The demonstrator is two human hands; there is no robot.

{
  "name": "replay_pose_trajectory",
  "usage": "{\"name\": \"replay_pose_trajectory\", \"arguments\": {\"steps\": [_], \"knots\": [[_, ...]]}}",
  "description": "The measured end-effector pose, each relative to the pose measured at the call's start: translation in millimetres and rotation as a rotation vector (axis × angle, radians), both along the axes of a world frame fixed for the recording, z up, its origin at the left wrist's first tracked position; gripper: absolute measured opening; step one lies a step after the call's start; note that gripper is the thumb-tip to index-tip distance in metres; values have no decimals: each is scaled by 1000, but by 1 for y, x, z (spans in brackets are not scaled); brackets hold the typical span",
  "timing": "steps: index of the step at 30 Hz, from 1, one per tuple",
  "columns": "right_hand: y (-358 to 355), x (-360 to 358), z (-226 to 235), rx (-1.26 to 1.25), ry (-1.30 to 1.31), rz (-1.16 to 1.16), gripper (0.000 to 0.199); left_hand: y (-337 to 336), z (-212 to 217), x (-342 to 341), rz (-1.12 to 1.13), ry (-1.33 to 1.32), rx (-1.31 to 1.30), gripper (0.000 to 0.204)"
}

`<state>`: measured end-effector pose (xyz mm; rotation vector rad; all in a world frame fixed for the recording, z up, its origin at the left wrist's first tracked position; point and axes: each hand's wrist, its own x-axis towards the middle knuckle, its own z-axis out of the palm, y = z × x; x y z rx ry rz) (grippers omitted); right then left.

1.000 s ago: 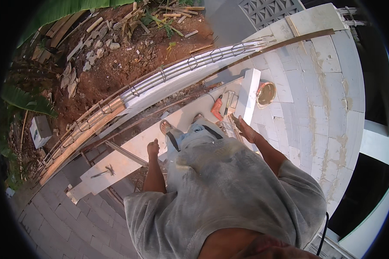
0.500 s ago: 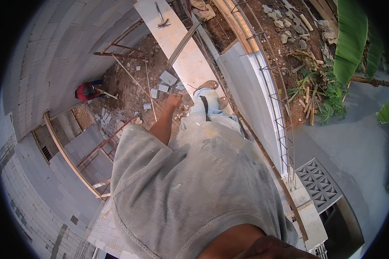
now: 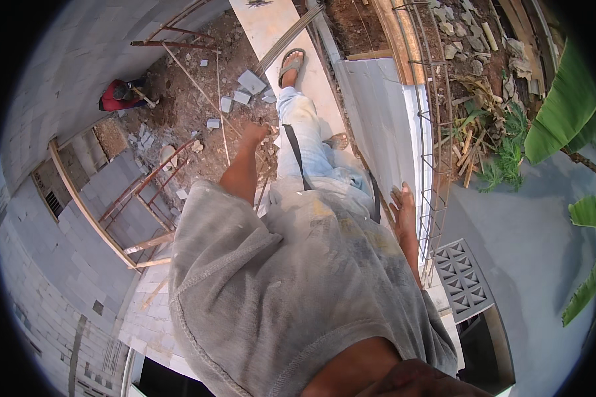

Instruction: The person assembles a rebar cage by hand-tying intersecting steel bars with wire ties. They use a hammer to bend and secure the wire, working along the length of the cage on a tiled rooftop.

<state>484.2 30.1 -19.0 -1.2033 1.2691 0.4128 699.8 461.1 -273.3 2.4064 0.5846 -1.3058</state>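
while sandalled left foot (image 3: pixel 291 63) leads other along pale plank (image 3: pixel 320 99), left arm (image 3: pixel 240 175) hangs bent out sideways, left hand (image 3: pixel 254 134) loosely curled, can't tell from here whether it holds anything; right arm (image 3: pixel 409 248) reaches forward, right hand (image 3: pixel 404 206) empty, fingers (image 3: pixel 395 196) parted, near light grey wall (image 3: pixel 379 119).

From the wearer's head (image 3: pixel 414 378), the fisheye camera looks steeply down, close above the grey shirt (image 3: pixel 304 278) at six o'clock. It faces along the pale plank (image 3: pixel 263 28) toward twelve.
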Motion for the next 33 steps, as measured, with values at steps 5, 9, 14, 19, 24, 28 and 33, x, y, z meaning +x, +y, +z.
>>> {"name": "replay_pose_trajectory", "arguments": {"steps": [5,9,14,19,24,28,33], "knots": [[94,34,-77,-164,446,588,95,-49,-112,137,-5,-263,39,46],[134,59,-79,-211,573,528,93,-50,-229,215,19,-361,-55,35],[166,87,-75,-157,789,391,90,-33,-352,276,-213,-391,2,25],[179,99,-74,-16,956,405,85,-44,-395,278,-412,-378,96,24],[183,101,-71,42,913,483,80,-47,-393,269,-141,-492,26,13],[191,112,-76,56,896,381,80,-39,-381,284,-220,-434,24,15],[200,112,-70,29,818,377,81,-27,-283,272,-242,-428,36,25]]}}
